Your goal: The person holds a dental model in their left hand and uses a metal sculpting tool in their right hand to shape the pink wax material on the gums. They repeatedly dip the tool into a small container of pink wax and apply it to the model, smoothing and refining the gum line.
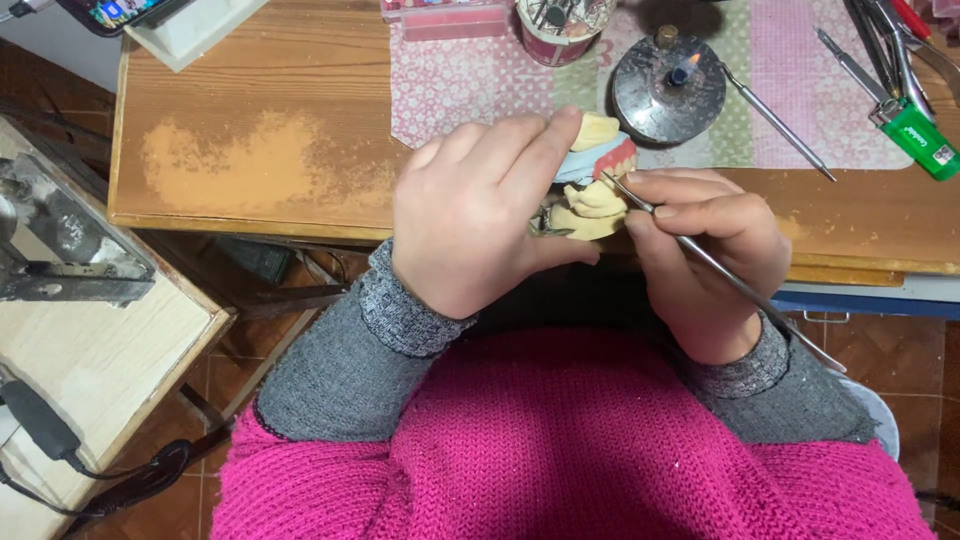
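My left hand (480, 215) grips a dental model (597, 195): yellow plaster casts on a small metal hinge frame, with pink gum wax and a row of white teeth at the top. My right hand (710, 250) holds a thin metal carving tool (720, 270) like a pen. Its tip touches the model just below the pink wax, and its handle runs down to the right past my wrist. Both hands hover at the front edge of the wooden table (270, 140), above my pink sweater.
A small lit burner (668, 85) with a flame stands on a patterned cloth (480, 90) behind my hands. Metal hand tools (780, 125), a green lighter (922, 138) and a round tub (562, 25) lie further back. A low side stand (90, 350) is at left.
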